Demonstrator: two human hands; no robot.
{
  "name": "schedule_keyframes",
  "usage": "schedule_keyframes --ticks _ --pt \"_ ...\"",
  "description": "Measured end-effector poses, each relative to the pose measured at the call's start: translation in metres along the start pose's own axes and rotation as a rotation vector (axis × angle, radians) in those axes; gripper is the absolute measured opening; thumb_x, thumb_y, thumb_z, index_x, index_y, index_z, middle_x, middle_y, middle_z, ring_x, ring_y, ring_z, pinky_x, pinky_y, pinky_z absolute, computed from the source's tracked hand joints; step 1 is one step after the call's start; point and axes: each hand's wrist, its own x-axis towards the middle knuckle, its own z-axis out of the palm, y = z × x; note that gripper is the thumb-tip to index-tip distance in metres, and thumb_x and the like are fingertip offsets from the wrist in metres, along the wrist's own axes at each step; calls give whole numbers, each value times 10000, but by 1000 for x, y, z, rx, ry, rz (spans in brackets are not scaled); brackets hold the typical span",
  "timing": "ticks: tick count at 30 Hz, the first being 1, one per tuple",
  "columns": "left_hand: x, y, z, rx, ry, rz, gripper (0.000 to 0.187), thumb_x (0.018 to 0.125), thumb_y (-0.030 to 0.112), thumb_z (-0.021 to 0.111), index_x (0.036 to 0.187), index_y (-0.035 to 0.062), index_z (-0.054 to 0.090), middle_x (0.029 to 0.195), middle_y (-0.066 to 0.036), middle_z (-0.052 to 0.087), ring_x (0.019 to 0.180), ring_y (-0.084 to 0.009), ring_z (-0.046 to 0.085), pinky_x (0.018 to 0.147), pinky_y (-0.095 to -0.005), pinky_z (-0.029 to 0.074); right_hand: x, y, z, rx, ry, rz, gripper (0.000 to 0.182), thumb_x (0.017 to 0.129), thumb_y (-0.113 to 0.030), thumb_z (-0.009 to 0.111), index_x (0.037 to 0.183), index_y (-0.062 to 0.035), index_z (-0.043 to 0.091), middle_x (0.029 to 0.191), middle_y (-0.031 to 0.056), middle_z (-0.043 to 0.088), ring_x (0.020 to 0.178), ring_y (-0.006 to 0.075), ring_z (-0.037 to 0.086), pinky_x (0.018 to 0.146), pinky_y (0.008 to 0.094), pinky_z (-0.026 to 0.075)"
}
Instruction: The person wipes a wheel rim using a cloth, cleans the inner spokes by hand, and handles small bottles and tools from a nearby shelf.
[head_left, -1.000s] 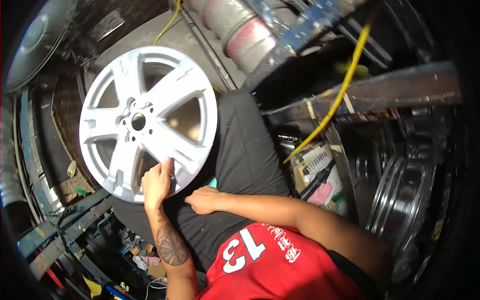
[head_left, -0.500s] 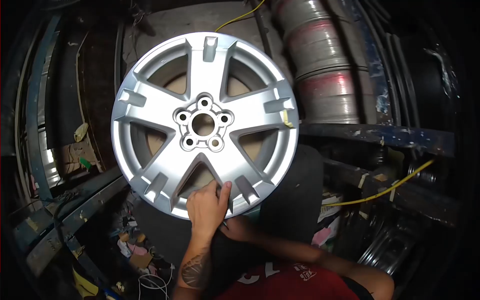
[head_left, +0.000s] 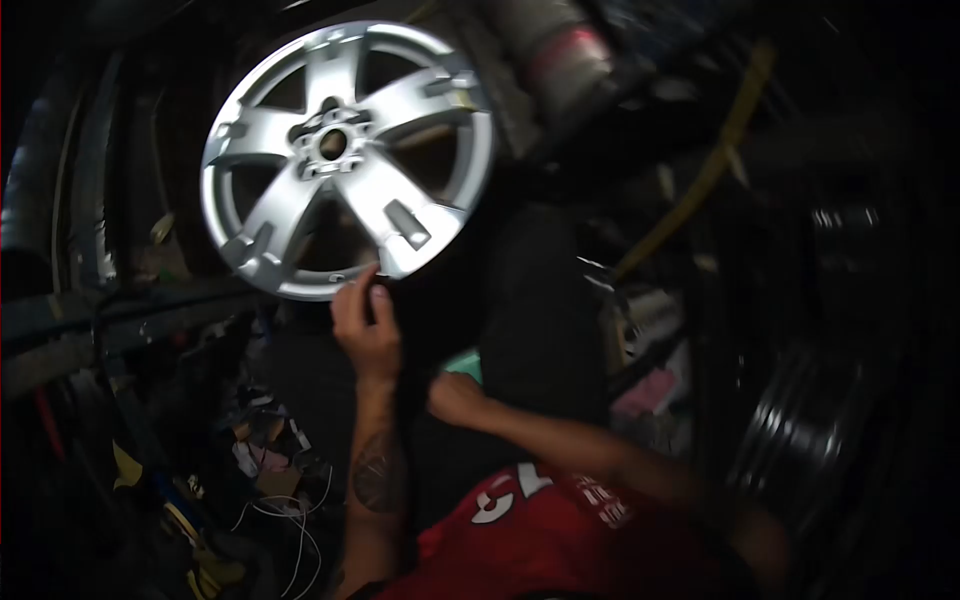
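A silver five-spoke wheel rim [head_left: 390, 200] fills the upper left of the head view, tilted, with a small yellowish strip [head_left: 463, 98] on its right edge. My left hand [head_left: 367, 325] is at the rim's lower edge, fingertips touching or very near it, thumb and fingers apart. Lower and to the right, my right hand [head_left: 460, 396] is closed in front of my dark-clothed legs. A green item [head_left: 463, 364] shows just beyond its knuckles; whether the hand holds it is unclear.
Stacked metal cylinders [head_left: 565, 50] stand at the upper right. A yellow hose [head_left: 690, 195] runs down the right side, above shiny round metal [head_left: 800, 430]. Dark metal beams cross the left. Scraps and a white cable [head_left: 300, 515] lie at the lower left.
The wheel appears farther up and left, smaller and turned. My left hand has slipped from the spoke opening to the outer edge. My right hand has come out from below the wheel.
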Motion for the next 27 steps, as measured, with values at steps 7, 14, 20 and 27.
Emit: schedule_keyframes --ticks 7,14,20,27 --pt "-42 21 -10 -215 -353 78 259 957 24 578 1185 -11 696 1014 -154 725 962 -244 712 845 -329 557 -16 -10 -9 -150 82 -303 139 776 -171 650 768 -104 771 803 127 752 725 335 728 619 477 557" --pt "-105 30 -11 -336 -575 -143 236 938 -27 548 1119 -28 699 1079 -160 724 977 -235 702 849 -316 546 -65 -40 -64 -230 -117 -405 196 857 -190 608 859 -117 790 838 105 763 790 295 736 665 457 541" --pt "-104 45 1 -273 -421 97 255 880 -26 564 1080 -4 722 1188 -186 701 1137 -294 661 989 -392 500 -108 -25 -95 1 -98 -401 239 906 -213 604 904 -37 766 756 133 740 719 314 724 650 454 542" --pt "-97 87 54 53 -629 584 311 788 147 596 1044 126 771 1312 -113 688 1372 -362 500 1235 -537 147 -167 56 -136 1228 438 -283 282 997 -210 558 881 0 707 598 62 613 546 125 613 521 286 474"
